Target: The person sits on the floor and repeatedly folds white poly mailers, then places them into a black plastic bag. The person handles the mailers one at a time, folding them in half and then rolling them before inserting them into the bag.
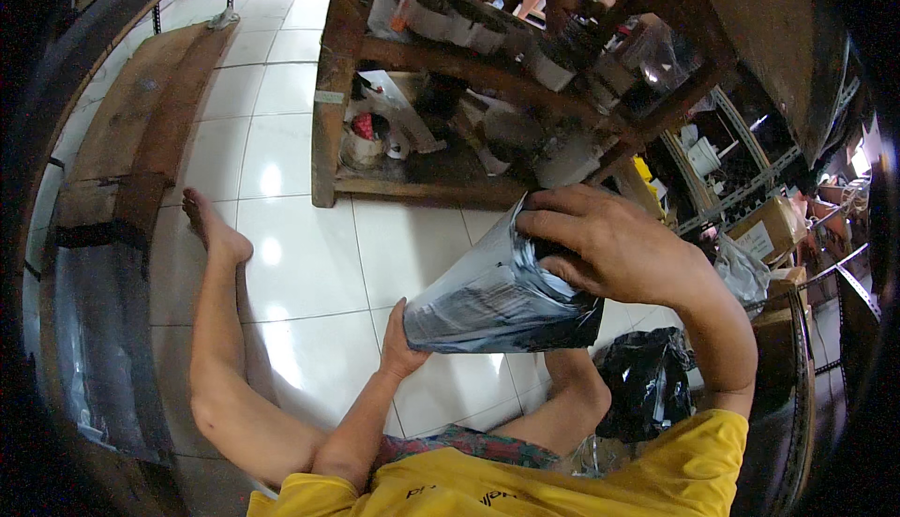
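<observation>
A shiny grey plastic bag (478, 297), creased and printed along its side, is held slanting in front of my chest. My left hand (403, 344) grips its lower left end, the fingers partly hidden behind it. At its wider right end my right hand (609, 240) pinches the rim, thumb tucked toward a dark opening and fingers bent over the upper edge. What lies inside the bag cannot be made out. Beneath it one of my legs is partly covered.
Ahead stands a wooden shelf unit (323, 133) crowded with containers and loose items. A black plastic bag (647, 381) lies on the tiled floor (300, 264) beside my right leg. Cardboard boxes (771, 231) and metal racks fill the right. Long wooden boards (127, 114) line the left.
</observation>
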The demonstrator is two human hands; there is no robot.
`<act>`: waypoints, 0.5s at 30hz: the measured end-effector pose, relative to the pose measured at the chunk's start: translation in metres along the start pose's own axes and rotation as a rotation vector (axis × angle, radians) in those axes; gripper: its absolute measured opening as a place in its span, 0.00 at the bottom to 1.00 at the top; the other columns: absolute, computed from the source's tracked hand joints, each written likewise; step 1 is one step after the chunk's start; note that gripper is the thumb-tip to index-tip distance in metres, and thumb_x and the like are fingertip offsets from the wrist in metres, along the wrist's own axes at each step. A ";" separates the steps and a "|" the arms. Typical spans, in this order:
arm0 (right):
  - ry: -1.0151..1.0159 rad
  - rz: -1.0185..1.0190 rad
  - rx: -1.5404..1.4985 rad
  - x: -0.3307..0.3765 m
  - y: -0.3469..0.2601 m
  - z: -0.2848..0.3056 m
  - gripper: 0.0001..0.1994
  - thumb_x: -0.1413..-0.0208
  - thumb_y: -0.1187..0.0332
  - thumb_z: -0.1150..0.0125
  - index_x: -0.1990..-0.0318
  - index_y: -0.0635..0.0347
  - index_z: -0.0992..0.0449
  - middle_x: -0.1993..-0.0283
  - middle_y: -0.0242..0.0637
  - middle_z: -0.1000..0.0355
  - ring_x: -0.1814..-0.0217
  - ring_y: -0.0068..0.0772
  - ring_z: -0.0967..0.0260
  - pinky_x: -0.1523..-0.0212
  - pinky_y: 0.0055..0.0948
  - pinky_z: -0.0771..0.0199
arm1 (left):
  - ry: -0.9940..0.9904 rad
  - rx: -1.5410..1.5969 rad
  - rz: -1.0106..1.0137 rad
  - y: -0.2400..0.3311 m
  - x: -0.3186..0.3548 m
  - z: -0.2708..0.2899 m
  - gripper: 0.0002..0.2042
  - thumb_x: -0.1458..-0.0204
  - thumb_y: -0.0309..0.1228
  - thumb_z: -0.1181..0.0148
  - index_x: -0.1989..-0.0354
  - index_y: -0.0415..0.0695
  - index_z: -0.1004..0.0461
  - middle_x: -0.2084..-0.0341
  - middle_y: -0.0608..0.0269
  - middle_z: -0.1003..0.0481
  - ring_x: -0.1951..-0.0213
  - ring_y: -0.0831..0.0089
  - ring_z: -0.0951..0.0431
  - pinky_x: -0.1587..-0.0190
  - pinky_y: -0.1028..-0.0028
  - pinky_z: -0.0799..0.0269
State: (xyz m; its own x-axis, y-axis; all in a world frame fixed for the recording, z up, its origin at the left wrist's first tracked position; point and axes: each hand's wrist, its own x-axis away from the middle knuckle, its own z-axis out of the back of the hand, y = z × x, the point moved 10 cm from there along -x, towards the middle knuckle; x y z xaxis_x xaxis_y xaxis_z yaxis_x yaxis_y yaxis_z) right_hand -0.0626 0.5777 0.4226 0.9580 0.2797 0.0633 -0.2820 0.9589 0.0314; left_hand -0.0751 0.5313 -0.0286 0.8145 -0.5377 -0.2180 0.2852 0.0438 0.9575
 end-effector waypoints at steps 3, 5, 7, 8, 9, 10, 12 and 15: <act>-0.166 -0.136 0.060 -0.017 0.013 -0.004 0.24 0.48 0.68 0.33 0.43 0.59 0.29 0.54 0.49 0.25 0.49 0.60 0.28 0.48 0.50 0.28 | 0.034 -0.044 -0.006 -0.009 0.001 -0.001 0.59 0.69 0.39 0.18 0.29 0.34 0.52 0.35 0.36 0.40 0.34 0.42 0.39 0.30 0.56 0.42; -0.277 -0.192 0.092 -0.027 0.022 -0.011 0.24 0.48 0.67 0.33 0.43 0.60 0.30 0.52 0.52 0.26 0.49 0.61 0.27 0.48 0.52 0.27 | 0.046 -0.071 -0.037 -0.001 0.002 0.004 0.60 0.69 0.39 0.18 0.28 0.34 0.54 0.34 0.36 0.41 0.33 0.41 0.39 0.30 0.54 0.42; -0.371 -0.179 0.120 -0.033 0.029 -0.030 0.23 0.47 0.66 0.35 0.45 0.62 0.30 0.50 0.56 0.26 0.51 0.62 0.26 0.50 0.55 0.25 | 0.063 -0.082 -0.075 -0.001 0.008 -0.004 0.60 0.69 0.39 0.18 0.28 0.35 0.55 0.34 0.35 0.42 0.33 0.40 0.40 0.30 0.52 0.43; -0.309 -0.068 0.078 -0.034 0.017 -0.028 0.22 0.45 0.66 0.38 0.45 0.64 0.31 0.50 0.58 0.26 0.50 0.63 0.26 0.49 0.55 0.25 | 0.080 -0.092 -0.097 -0.003 0.010 -0.009 0.61 0.68 0.40 0.18 0.28 0.35 0.56 0.33 0.34 0.43 0.33 0.39 0.41 0.30 0.51 0.44; -0.327 -0.039 0.080 -0.032 0.014 -0.031 0.23 0.46 0.68 0.38 0.43 0.63 0.33 0.50 0.59 0.26 0.50 0.64 0.26 0.49 0.55 0.26 | 0.090 -0.103 -0.115 -0.002 0.010 -0.011 0.61 0.68 0.40 0.18 0.28 0.35 0.56 0.33 0.34 0.44 0.33 0.38 0.41 0.30 0.50 0.44; -0.345 -0.010 0.085 -0.031 0.012 -0.032 0.24 0.47 0.69 0.38 0.42 0.63 0.35 0.50 0.60 0.26 0.50 0.65 0.27 0.49 0.56 0.26 | 0.097 -0.086 -0.126 -0.004 0.008 -0.011 0.61 0.68 0.40 0.18 0.28 0.35 0.56 0.33 0.33 0.44 0.33 0.37 0.41 0.30 0.49 0.44; -0.341 -0.071 0.029 -0.027 0.020 -0.034 0.25 0.48 0.71 0.38 0.42 0.63 0.37 0.49 0.60 0.27 0.48 0.65 0.28 0.48 0.56 0.26 | 0.098 -0.055 -0.135 0.004 0.012 -0.008 0.61 0.69 0.41 0.18 0.28 0.36 0.56 0.33 0.33 0.44 0.33 0.35 0.41 0.30 0.48 0.44; -0.449 -0.285 0.076 -0.031 0.039 -0.043 0.28 0.49 0.73 0.38 0.40 0.63 0.39 0.46 0.61 0.29 0.45 0.67 0.29 0.46 0.56 0.28 | 0.155 -0.105 -0.134 -0.001 0.014 -0.006 0.62 0.69 0.44 0.18 0.28 0.37 0.55 0.33 0.33 0.45 0.33 0.35 0.42 0.30 0.48 0.44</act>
State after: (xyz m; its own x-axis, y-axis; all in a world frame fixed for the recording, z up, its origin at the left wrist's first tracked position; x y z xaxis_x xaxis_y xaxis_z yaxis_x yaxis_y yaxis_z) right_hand -0.1006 0.6085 0.3793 0.8853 -0.0557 0.4616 -0.0326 0.9829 0.1811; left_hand -0.0614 0.5286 -0.0332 0.8313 -0.4094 -0.3760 0.4403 0.0721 0.8949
